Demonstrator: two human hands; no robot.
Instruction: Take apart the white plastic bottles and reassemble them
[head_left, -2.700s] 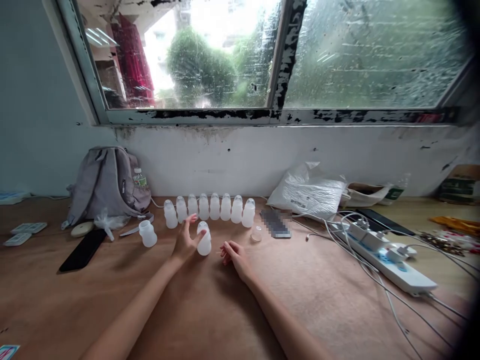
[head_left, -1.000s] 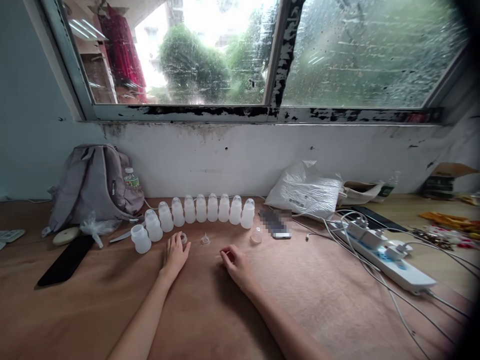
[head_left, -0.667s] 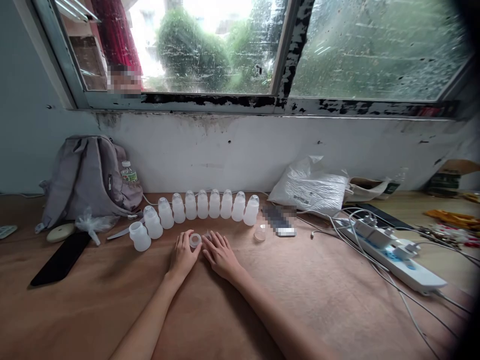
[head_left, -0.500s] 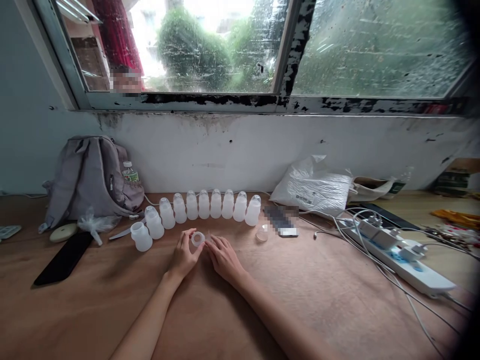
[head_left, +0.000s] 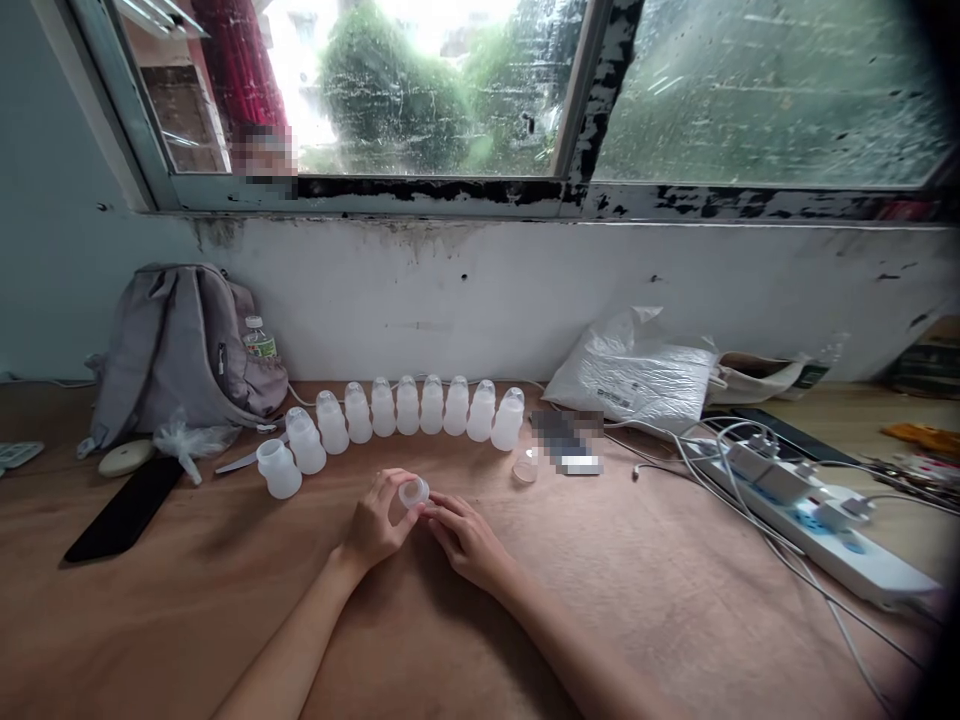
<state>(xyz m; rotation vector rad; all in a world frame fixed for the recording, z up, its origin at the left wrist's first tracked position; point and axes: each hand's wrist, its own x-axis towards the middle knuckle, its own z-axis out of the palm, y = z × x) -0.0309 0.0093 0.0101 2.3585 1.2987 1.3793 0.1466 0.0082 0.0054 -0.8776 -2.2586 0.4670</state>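
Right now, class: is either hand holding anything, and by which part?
The left hand pinches a small translucent cap by its rim, fingertips only. The right hand touches it; what it holds cannot be told.

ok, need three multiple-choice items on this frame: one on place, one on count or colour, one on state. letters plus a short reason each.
1. Where is the backpack?
A. Left of the bottle row, against the wall
B. Right of the power strip
C. Between the hands

2. What colour is the phone lying left of the bottles?
A. White
B. Black
C. Red

3. What is the state of the small ring?
A. Lying free on the table
B. Screwed on a bottle
C. Held up by the left hand

Answers:
1 A: the backpack leans on the wall left of the bottle row.
2 B: the phone is a flat black slab on the table.
3 C: the left hand pinches the ring clear of the table, and the right hand has its fingertips right beside it.
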